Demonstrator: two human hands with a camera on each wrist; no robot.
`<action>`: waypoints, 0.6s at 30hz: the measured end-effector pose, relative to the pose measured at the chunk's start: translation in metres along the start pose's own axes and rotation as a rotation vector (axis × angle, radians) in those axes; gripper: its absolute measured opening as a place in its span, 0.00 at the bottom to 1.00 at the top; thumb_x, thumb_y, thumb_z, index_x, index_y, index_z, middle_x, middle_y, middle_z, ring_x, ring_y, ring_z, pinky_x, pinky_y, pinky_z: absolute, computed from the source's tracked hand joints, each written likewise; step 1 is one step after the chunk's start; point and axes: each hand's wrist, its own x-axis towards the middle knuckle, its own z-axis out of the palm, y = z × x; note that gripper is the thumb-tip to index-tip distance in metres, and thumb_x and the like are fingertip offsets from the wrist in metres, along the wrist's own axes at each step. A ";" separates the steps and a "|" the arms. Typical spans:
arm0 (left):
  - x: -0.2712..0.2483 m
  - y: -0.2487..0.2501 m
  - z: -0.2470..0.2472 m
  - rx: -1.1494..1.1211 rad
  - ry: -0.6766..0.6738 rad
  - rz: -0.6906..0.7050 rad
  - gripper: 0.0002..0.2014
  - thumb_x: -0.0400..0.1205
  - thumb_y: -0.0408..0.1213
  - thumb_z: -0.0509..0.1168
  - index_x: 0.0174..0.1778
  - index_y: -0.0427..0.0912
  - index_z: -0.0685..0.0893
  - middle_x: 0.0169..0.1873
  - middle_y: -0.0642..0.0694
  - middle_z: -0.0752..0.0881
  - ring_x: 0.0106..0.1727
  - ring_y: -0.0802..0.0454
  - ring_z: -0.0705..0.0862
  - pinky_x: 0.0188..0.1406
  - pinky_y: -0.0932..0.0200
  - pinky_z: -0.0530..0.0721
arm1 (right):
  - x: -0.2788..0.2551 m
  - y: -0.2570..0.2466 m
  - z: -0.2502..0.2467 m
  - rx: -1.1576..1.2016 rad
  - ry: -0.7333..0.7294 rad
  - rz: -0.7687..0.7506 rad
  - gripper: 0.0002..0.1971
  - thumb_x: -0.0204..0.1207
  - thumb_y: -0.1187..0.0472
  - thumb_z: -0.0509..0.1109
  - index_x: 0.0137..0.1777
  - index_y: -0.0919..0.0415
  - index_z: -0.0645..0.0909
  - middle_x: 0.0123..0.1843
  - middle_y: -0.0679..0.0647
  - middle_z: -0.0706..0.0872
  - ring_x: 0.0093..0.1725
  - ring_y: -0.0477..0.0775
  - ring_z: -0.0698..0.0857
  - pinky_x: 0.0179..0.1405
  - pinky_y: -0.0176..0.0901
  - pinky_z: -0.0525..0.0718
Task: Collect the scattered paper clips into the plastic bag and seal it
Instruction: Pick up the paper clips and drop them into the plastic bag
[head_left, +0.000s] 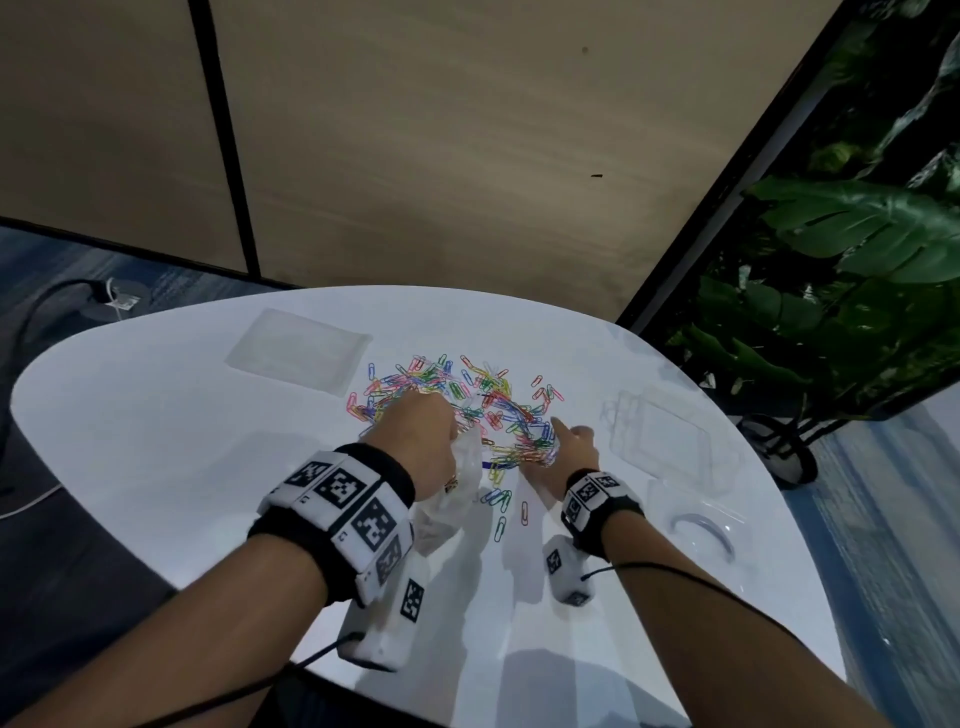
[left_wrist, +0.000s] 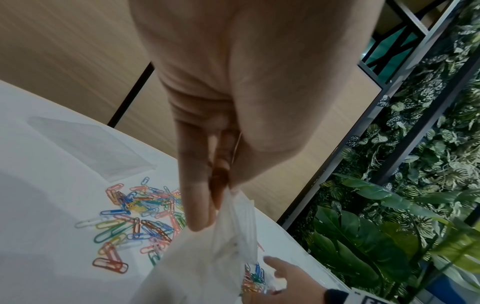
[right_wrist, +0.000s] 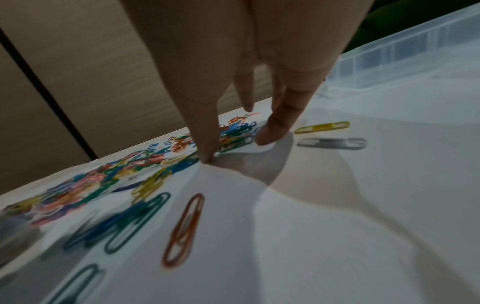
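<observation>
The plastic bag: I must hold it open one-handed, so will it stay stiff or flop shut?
Probably floppy: the plastic bag hangs crumpled from the left hand's pinch. Likely light and thin, since paper clips show through it.

This looks like an office or meeting corner. A rounded white table (head_left: 156, 441) stands on blue-grey carpet (head_left: 62, 260), with tan panelled walls (head_left: 441, 156) split by black strips at twelve o'clock. At two o'clock a leafy plant wall (head_left: 857, 234) sits in a black frame; a cable (head_left: 47, 296) trails across the floor at ten.
</observation>
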 end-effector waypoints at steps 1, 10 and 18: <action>0.000 0.000 0.000 0.001 0.000 0.002 0.20 0.76 0.20 0.59 0.19 0.41 0.69 0.22 0.44 0.72 0.42 0.38 0.92 0.37 0.50 0.87 | 0.004 -0.001 0.002 -0.081 -0.021 -0.045 0.39 0.73 0.41 0.68 0.83 0.45 0.59 0.83 0.59 0.58 0.77 0.68 0.66 0.74 0.54 0.72; 0.001 -0.002 -0.002 -0.011 -0.009 -0.031 0.22 0.73 0.18 0.56 0.17 0.45 0.62 0.18 0.46 0.65 0.32 0.44 0.83 0.35 0.54 0.81 | -0.004 -0.016 0.021 -0.366 0.063 -0.425 0.13 0.80 0.69 0.63 0.61 0.63 0.83 0.57 0.60 0.85 0.56 0.60 0.84 0.55 0.45 0.82; 0.003 -0.004 -0.004 -0.030 -0.032 -0.077 0.20 0.72 0.18 0.56 0.18 0.44 0.65 0.22 0.42 0.72 0.31 0.44 0.82 0.31 0.53 0.82 | 0.005 0.001 -0.011 0.506 -0.075 0.047 0.04 0.70 0.57 0.81 0.38 0.56 0.92 0.45 0.57 0.94 0.44 0.52 0.91 0.55 0.41 0.87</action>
